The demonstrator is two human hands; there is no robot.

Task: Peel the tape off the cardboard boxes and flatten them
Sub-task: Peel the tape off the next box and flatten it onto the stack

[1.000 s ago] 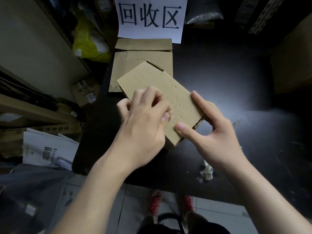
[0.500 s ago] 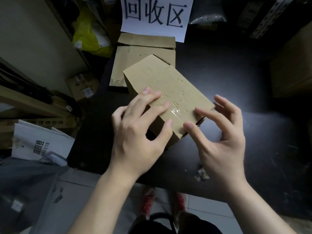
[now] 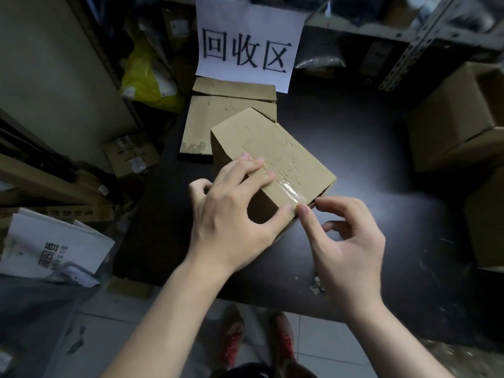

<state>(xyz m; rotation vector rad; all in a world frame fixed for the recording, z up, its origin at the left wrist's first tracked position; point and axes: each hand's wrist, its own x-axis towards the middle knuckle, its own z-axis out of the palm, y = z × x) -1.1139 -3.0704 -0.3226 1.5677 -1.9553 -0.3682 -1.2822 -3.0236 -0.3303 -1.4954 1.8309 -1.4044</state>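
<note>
— Starting with the brown cardboard box (image 3: pixel 272 154): sitting askew on the dark tabletop (image 3: pixel 354 148), showing a scuffed matte top and a glossy strip of clear tape (image 3: pixel 290 190) near the front corner.

— Being gripped by the left hand (image 3: pixel 231 216), fingers lying on top, thumb pressing the corner, hiding the near side. Being pinched at the tape's end by the right hand (image 3: pixel 346 241).

— Overlapping flattened cardboard (image 3: pixel 207 118) behind, below a white paper sign (image 3: pixel 245 50).

— Also noticing crumpled scraps (image 3: pixel 316 285) near the front edge, and more boxes (image 3: pixel 458 124) standing far right.
</note>
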